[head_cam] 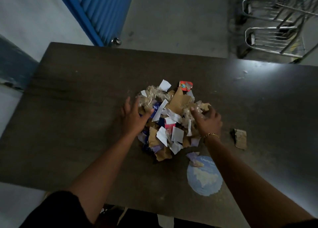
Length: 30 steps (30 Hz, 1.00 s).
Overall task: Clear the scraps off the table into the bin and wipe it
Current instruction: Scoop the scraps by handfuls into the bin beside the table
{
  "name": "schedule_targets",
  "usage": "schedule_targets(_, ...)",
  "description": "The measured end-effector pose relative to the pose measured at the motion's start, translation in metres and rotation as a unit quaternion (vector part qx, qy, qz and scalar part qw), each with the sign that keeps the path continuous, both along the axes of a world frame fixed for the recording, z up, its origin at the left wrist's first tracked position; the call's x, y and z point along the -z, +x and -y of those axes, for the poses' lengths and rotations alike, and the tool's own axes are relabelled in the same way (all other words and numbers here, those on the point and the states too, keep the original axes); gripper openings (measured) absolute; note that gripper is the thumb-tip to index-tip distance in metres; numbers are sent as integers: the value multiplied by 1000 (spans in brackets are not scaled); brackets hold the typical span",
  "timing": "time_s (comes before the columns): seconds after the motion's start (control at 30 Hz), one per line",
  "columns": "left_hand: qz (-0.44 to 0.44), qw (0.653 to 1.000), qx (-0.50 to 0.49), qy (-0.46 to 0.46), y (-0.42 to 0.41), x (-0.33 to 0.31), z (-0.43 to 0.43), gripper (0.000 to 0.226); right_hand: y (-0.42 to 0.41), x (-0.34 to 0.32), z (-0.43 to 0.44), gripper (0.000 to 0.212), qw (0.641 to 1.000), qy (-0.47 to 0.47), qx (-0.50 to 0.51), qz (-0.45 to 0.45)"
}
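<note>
On the dark brown table (pixel 86 90), the left hand (pixel 133 118) presses spread fingers against one heap of torn paper, cardboard and plastic scraps (pixel 169 119), the right hand (pixel 209 122) curls its fingers into the opposite side, and one brown cardboard piece (pixel 239 138) lies near.

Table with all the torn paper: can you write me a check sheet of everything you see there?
Surface: dark table; small white bits near its far right edge.
Job's things: pile of scraps in the middle; bin and wiping cloth not seen.
Clutter: cardboard piece alone, right of the pile; round blue label near the front edge; red wrapper at the pile's far side.
Hands: left hand open against the pile's left side; right hand with fingers curled into its right side.
Cables: nothing seen.
Surroundings: blue ribbed panel and metal wire racks on the grey floor behind.
</note>
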<state>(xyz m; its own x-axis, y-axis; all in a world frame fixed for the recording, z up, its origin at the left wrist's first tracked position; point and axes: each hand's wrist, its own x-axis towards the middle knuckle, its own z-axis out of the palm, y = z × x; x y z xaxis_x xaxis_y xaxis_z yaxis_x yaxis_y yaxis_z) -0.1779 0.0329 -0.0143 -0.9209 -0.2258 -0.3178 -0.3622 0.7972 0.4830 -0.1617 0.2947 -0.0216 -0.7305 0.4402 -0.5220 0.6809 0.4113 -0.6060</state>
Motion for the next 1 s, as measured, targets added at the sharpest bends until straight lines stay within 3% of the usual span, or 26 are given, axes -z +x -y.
schedule_targets(0.1, 14, 998, 65, 2, -35, 8, -6, 86, 2, 9, 14, 89, 999, 27, 17, -2)
schedule_targets(0.2, 60, 995, -1, 76, -61, 19, -15, 85, -1, 17, 28, 80, 997, 27, 64, -19)
schedule_targets(0.33, 123, 988, -22, 90, -59, 23, -32, 80, -10, 22, 47, 73, 993, 3, 119, -13)
schedule_targets(0.5, 128, 987, -25, 89, -41, 22, -58, 82, -24, 22, 74, 89, 983, -104, 143, -48)
schedule_targets(0.6, 122, 988, -41, 87, -39, 23, -62, 78, -32, 16, 81, 77, 967, -170, 179, -57)
schedule_targets(0.7, 137, 982, -63, 114, -39, 20, -65, 73, -39, 12, 83, 79, 949, -236, 200, -54)
schedule_targets(0.83, 145, 971, -98, 164, -40, 14, -70, 64, -44, 8, 90, 24, 913, -331, 221, -87)
schedule_targets(1.0, 145, 955, -116, 231, -32, 7, -84, 58, -43, 13, 88, 67, 861, -456, 193, -118)
